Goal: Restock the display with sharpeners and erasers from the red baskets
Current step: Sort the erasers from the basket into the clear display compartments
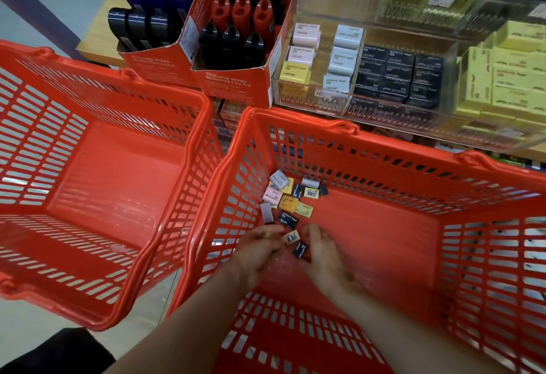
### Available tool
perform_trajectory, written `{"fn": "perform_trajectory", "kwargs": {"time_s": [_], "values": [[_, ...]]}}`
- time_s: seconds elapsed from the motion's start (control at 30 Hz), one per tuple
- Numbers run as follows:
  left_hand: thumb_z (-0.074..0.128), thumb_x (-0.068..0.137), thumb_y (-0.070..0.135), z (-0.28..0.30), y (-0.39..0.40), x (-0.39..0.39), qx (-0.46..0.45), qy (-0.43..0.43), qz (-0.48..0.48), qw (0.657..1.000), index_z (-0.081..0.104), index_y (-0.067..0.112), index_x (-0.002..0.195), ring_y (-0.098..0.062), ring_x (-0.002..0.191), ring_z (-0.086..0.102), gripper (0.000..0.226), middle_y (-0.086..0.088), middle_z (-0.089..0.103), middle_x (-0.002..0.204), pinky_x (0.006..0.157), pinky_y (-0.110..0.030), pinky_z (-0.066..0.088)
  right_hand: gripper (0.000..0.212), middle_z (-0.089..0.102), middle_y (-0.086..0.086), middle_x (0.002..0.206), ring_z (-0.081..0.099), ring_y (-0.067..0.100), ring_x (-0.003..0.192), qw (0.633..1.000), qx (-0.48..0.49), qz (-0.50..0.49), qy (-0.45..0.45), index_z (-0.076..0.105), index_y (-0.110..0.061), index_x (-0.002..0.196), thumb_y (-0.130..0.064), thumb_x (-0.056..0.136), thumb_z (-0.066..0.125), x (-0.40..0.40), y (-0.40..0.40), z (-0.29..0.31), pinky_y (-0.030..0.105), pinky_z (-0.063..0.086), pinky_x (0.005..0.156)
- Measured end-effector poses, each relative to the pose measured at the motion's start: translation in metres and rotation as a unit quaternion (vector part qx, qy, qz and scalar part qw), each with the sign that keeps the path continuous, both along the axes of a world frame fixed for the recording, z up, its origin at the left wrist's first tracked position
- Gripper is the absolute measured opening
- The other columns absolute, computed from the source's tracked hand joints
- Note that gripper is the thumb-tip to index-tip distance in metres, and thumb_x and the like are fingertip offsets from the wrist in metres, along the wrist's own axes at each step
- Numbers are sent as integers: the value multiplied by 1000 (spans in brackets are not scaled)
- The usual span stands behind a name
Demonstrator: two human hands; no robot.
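Observation:
Both my hands reach into the right red basket (pixel 348 129). Several small erasers (pixel 288 200) in black, yellow, pink and grey lie loose on its floor, near the far left corner. My left hand (pixel 257 248) has curled fingers and pinches a tan eraser with a barcode (pixel 292 237). Close beside it, my right hand (pixel 323 251) pinches a black eraser (pixel 300 251) at its thumb side. The left red basket (pixel 204 125) holds nothing that I can see.
Above the baskets, clear display bins (pixel 348 98) hold rows of pink, yellow, white and black erasers. Red cardboard boxes (pixel 233 81) left of them hold black, red and blue sharpeners. More yellow erasers (pixel 508 78) fill the bins at the right.

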State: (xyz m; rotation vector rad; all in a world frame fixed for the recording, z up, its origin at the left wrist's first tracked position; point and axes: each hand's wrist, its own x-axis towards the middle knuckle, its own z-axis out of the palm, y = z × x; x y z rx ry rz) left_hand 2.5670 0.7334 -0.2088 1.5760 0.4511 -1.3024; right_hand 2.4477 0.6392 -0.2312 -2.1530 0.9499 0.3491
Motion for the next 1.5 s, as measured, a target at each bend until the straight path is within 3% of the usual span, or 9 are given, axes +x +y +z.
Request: {"fn": "perform_trajectory", "kwargs": {"time_s": [0.13, 0.3, 0.57, 0.87, 0.97, 1.07, 1.17, 1.3, 1.5], "values": [[71, 86, 4, 2, 0, -1, -13, 0, -14, 1000, 74, 12, 89, -14, 74, 64, 9, -6, 72, 83, 75, -27, 53, 53, 61, -13, 87, 62, 1, 78, 984, 57, -102, -135, 47, -24, 107, -14, 70, 83, -4, -9, 7, 20, 50, 69], [73, 86, 24, 7, -6, -8, -46, 23, -8, 999, 70, 2, 106, -17, 85, 65, 30, -9, 72, 97, 76, -28, 51, 58, 64, -15, 86, 62, 1, 80, 967, 85, -91, -224, 43, -35, 106, -24, 65, 82, 8, -3, 23, 12, 47, 69], [69, 90, 20, 4, -6, -4, 4, 37, 99, 994, 59, 14, 71, -5, 53, 63, 22, 3, 67, 61, 62, -21, 53, 69, 52, 0, 127, 47, 20, 122, 999, 0, -23, -37, 44, -19, 128, -32, 72, 83, 8, -10, -2, 32, 41, 99], [73, 88, 16, 26, -21, -2, 17, 20, 77, 997, 63, 11, 76, -7, 53, 60, 16, 1, 63, 58, 53, -20, 54, 43, 64, -8, 95, 61, 14, 92, 994, -3, -82, -79, 56, -24, 117, -23, 78, 74, 4, -23, 15, 30, 49, 82], [78, 82, 9, 56, -36, -4, 27, -3, 67, 997, 61, 11, 78, -10, 62, 60, 17, -2, 61, 73, 47, -20, 53, 29, 64, -15, 79, 62, 5, 75, 983, 59, -140, -99, 66, -31, 111, -21, 84, 70, -9, -40, 48, 13, 47, 72], [78, 80, 4, 107, -55, -9, -21, -34, -6, 999, 58, 15, 75, -9, 61, 56, 24, -2, 58, 71, 49, -21, 54, 12, 66, 0, 74, 63, 18, 66, 945, 172, -253, -115, 69, -18, 99, -15, 94, 59, -16, -55, 104, 32, 55, 70], [74, 84, 3, 178, -71, -15, -72, -96, -111, 986, 59, 11, 84, -10, 58, 53, 18, -4, 56, 69, 52, -21, 53, 23, 59, 5, 68, 56, 15, 55, 869, 313, -347, -163, 65, -9, 90, -9, 99, 44, -23, -69, 189, 27, 52, 55], [76, 85, 17, 285, -82, -17, -121, -229, -281, 924, 70, 8, 81, -10, 57, 58, 12, -2, 59, 73, 60, -22, 54, 30, 68, 11, 72, 67, 20, 66, 824, 428, -307, -209, 70, -8, 92, -16, 104, 43, -44, -92, 308, 29, 57, 61], [76, 84, 35, 383, -99, -26, -183, -417, -318, 832, 72, 31, 93, -6, 57, 67, 10, 13, 61, 106, 63, -16, 54, 31, 72, 25, 93, 73, 31, 86, 785, 429, -305, -327, 72, 0, 98, -14, 103, 45, -80, -115, 399, 30, 59, 67]]}}
